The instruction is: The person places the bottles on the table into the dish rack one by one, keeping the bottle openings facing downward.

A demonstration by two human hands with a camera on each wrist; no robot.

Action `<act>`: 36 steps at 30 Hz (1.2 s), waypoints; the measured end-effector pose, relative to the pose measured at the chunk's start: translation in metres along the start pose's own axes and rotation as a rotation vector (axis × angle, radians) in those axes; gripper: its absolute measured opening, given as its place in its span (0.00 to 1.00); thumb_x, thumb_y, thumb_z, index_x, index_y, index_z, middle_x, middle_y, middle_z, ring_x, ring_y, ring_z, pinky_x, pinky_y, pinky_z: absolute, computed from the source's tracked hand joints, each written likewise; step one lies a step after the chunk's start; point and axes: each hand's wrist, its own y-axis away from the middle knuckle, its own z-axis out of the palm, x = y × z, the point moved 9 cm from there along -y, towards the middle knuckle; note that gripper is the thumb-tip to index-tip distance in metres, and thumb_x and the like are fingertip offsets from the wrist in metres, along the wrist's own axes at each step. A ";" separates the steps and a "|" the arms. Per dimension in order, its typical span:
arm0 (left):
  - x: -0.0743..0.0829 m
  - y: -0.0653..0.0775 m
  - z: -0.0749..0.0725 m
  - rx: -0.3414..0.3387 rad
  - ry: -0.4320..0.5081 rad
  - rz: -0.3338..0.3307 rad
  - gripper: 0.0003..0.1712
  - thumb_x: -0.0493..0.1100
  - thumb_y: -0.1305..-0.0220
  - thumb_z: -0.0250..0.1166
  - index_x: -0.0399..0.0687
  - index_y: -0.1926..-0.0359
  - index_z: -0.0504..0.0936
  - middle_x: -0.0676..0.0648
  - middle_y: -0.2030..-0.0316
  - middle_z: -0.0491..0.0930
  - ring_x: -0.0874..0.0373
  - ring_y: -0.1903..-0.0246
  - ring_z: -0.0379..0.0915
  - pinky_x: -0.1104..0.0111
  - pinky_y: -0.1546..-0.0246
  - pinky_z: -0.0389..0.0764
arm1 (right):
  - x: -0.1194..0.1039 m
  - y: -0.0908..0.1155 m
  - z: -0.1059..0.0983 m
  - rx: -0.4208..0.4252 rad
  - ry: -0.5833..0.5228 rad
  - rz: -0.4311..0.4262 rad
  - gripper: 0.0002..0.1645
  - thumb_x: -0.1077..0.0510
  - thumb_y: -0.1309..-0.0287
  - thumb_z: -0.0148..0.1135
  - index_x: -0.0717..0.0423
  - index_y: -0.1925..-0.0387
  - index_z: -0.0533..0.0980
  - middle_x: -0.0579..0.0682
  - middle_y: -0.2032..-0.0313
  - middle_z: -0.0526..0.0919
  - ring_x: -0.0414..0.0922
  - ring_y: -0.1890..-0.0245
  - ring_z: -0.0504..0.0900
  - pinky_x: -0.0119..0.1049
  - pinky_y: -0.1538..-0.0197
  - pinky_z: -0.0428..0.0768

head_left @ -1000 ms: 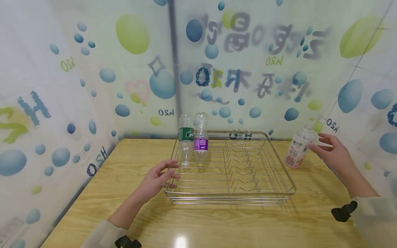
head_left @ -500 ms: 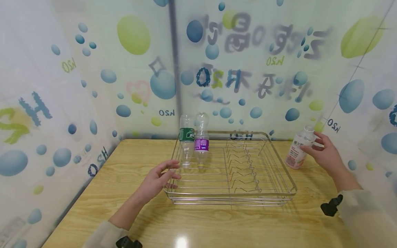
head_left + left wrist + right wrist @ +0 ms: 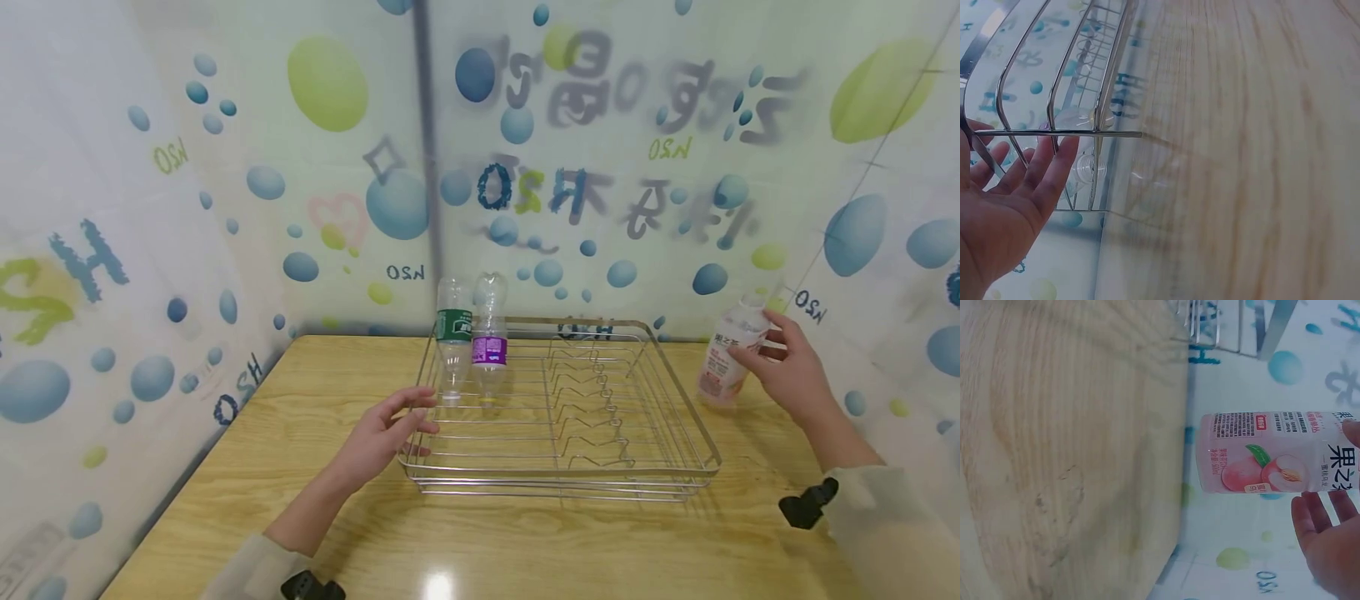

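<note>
Tabletop point(image 3: 570, 542): right hand point(image 3: 795, 375) grips bottle point(image 3: 720, 373); left hand point(image 3: 378, 435) outstretched at rack point(image 3: 562, 472).

I see pale sheeting point(image 3: 322, 158) on three sides in the head feed, printed with blue and lime-green droplets point(image 3: 397, 206). The H2O lettering point(image 3: 530, 192) reads mirrored to me; blurred grey characters point(image 3: 587, 54) show on the back side too. A dark vertical band point(image 3: 426, 125) runs down it. Table point(image 3: 562, 542): yellowish wood grain, far edge near the sheeting. I note a bright glare spot point(image 3: 438, 586) low in view. Both wrist feeds reach me dimmer.
</note>
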 end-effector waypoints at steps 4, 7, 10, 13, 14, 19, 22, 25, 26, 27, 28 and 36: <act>0.000 0.000 -0.001 0.000 -0.002 0.005 0.29 0.44 0.12 0.54 0.36 0.19 0.66 0.24 0.25 0.67 0.42 0.41 0.84 0.56 0.51 0.94 | -0.026 0.004 -0.004 0.031 -0.009 -0.056 0.56 0.43 0.21 0.65 0.51 0.10 0.43 0.70 0.26 0.64 0.49 0.41 0.74 0.12 0.62 0.74; 0.000 0.001 -0.002 0.001 -0.017 0.006 0.29 0.44 0.12 0.55 0.36 0.20 0.66 0.24 0.26 0.67 0.38 0.40 0.84 0.57 0.50 0.94 | -0.048 0.008 -0.007 0.038 -0.032 -0.097 0.54 0.45 0.22 0.66 0.46 0.10 0.45 0.55 0.32 0.69 0.32 0.46 0.71 0.12 0.60 0.76; 0.000 0.002 -0.005 0.016 -0.061 0.004 0.28 0.44 0.13 0.56 0.38 0.21 0.69 0.25 0.26 0.68 0.35 0.38 0.82 0.61 0.49 0.93 | -0.073 0.011 -0.007 0.040 -0.071 -0.143 0.53 0.48 0.22 0.67 0.40 0.10 0.48 0.36 0.39 0.70 0.25 0.48 0.71 0.11 0.57 0.77; 0.002 0.002 -0.010 0.054 -0.149 0.002 0.27 0.46 0.14 0.59 0.42 0.22 0.73 0.31 0.26 0.70 0.36 0.38 0.81 0.64 0.48 0.90 | -0.101 0.015 -0.006 0.035 -0.118 -0.203 0.51 0.52 0.22 0.68 0.36 0.11 0.51 0.26 0.43 0.69 0.25 0.48 0.75 0.12 0.54 0.78; 0.003 0.002 -0.012 0.066 -0.181 0.000 0.27 0.47 0.14 0.60 0.43 0.23 0.74 0.33 0.26 0.70 0.37 0.37 0.80 0.64 0.46 0.89 | -0.110 0.017 -0.004 0.030 -0.133 -0.220 0.50 0.54 0.23 0.68 0.35 0.11 0.52 0.26 0.43 0.70 0.26 0.48 0.76 0.12 0.54 0.79; 0.011 0.001 -0.018 0.133 -0.293 0.002 0.26 0.49 0.16 0.62 0.49 0.24 0.77 0.38 0.24 0.68 0.38 0.26 0.69 0.50 0.33 0.83 | -0.143 0.025 0.013 -0.015 -0.165 -0.291 0.50 0.59 0.24 0.69 0.35 0.12 0.55 0.30 0.41 0.72 0.31 0.47 0.78 0.13 0.50 0.80; 0.021 -0.001 -0.019 0.156 -0.308 0.049 0.26 0.47 0.17 0.63 0.47 0.24 0.76 0.36 0.22 0.65 0.36 0.21 0.60 0.38 0.24 0.73 | -0.158 0.031 0.027 -0.053 -0.158 -0.318 0.51 0.59 0.25 0.70 0.37 0.12 0.55 0.36 0.39 0.73 0.32 0.46 0.78 0.14 0.49 0.79; 0.036 -0.005 -0.016 0.182 -0.332 0.137 0.25 0.45 0.18 0.65 0.46 0.26 0.77 0.36 0.22 0.65 0.37 0.21 0.59 0.32 0.22 0.66 | -0.173 0.039 0.039 -0.086 -0.145 -0.343 0.51 0.60 0.25 0.70 0.40 0.12 0.55 0.45 0.36 0.74 0.32 0.45 0.78 0.15 0.47 0.78; 0.043 -0.006 -0.014 0.193 -0.348 0.171 0.25 0.44 0.19 0.65 0.46 0.26 0.78 0.36 0.23 0.66 0.37 0.22 0.59 0.31 0.22 0.64 | -0.179 0.042 0.043 -0.099 -0.144 -0.354 0.50 0.60 0.26 0.71 0.42 0.12 0.56 0.48 0.35 0.75 0.32 0.45 0.78 0.15 0.46 0.77; 0.051 -0.008 -0.011 0.201 -0.359 0.204 0.25 0.43 0.19 0.66 0.46 0.27 0.78 0.36 0.23 0.67 0.38 0.22 0.60 0.31 0.22 0.65 | -0.184 0.045 0.047 -0.112 -0.144 -0.365 0.49 0.60 0.26 0.71 0.44 0.13 0.57 0.50 0.34 0.76 0.32 0.44 0.78 0.15 0.45 0.77; 0.058 -0.009 -0.007 0.203 -0.361 0.232 0.25 0.43 0.20 0.66 0.46 0.27 0.79 0.37 0.23 0.68 0.39 0.22 0.61 0.31 0.22 0.65 | -0.189 0.047 0.051 -0.120 -0.146 -0.378 0.47 0.60 0.26 0.71 0.46 0.14 0.58 0.53 0.34 0.77 0.32 0.44 0.78 0.16 0.44 0.77; 0.107 -0.031 0.045 0.059 -0.201 0.315 0.26 0.40 0.21 0.67 0.51 0.26 0.77 0.42 0.26 0.70 0.44 0.26 0.70 0.49 0.33 0.86 | -0.219 0.065 0.089 -0.224 -0.144 -0.468 0.40 0.62 0.29 0.74 0.57 0.23 0.66 0.57 0.35 0.82 0.37 0.40 0.81 0.20 0.42 0.79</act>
